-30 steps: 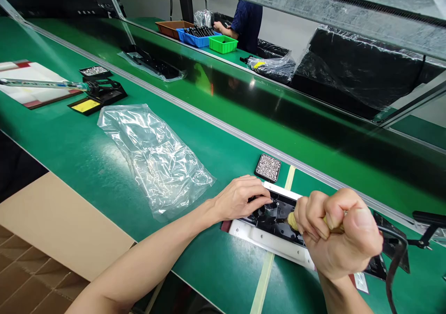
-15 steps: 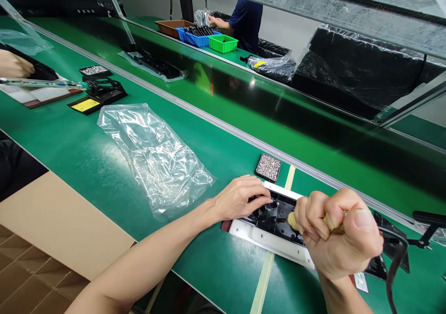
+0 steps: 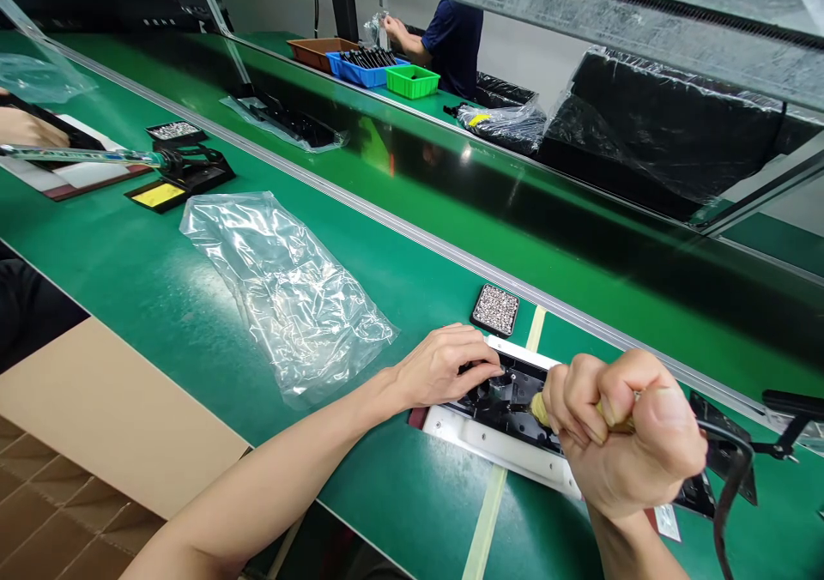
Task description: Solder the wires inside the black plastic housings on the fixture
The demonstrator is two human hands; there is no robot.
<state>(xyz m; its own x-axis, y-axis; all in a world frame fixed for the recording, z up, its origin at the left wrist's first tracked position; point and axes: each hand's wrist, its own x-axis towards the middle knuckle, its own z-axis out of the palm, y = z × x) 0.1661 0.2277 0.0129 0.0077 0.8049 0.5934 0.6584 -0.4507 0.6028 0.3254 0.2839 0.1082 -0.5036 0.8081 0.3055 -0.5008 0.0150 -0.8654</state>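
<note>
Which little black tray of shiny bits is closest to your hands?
The square tray just beyond my left hand. The other tray is much farther away, over to the left, near the yellow pad.

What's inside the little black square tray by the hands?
The little black square tray holds lots of tiny silvery pieces, heaped so they cover its bottom. Those underneath are hidden by the top ones, and they're too small to tell exactly what they are.
</note>
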